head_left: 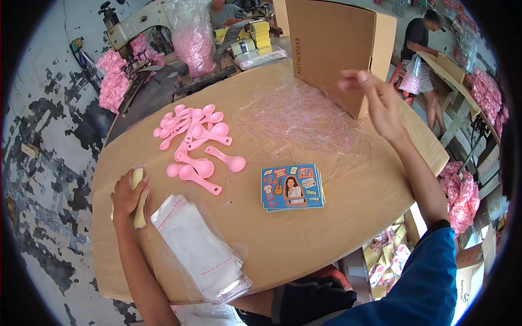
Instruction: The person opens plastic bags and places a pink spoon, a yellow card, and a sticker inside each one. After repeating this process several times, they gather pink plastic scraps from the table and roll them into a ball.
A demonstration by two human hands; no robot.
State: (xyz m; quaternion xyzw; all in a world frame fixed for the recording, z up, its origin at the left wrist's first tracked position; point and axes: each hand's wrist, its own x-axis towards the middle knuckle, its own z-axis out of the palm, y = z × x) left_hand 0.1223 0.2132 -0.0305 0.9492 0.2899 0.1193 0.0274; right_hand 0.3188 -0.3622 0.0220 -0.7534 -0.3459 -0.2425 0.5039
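Observation:
My left hand [125, 194] is over a small stack of cream card strips [141, 202] at the table's left edge, fingers curled onto them. Beside it lies a pile of clear plastic bags [197, 244]. My right hand [380, 106] is raised in front of the cardboard box, fingers apart and slightly blurred at the tips; nothing shows in it. Below and left of it spreads a heap of thin clear plastic strips [304, 117]. Pink measuring spoons [204, 167] lie in a loose pile left of centre. A stack of blue printed cards [292, 187] sits near the middle.
A tall cardboard box [331, 49] stands at the table's far right. The brown-covered table [326, 233] has a rounded edge. An open box of packed items [387, 255] is below the right edge. Machinery [138, 27] and pink bundles [114, 81] stand behind; two people work farther off.

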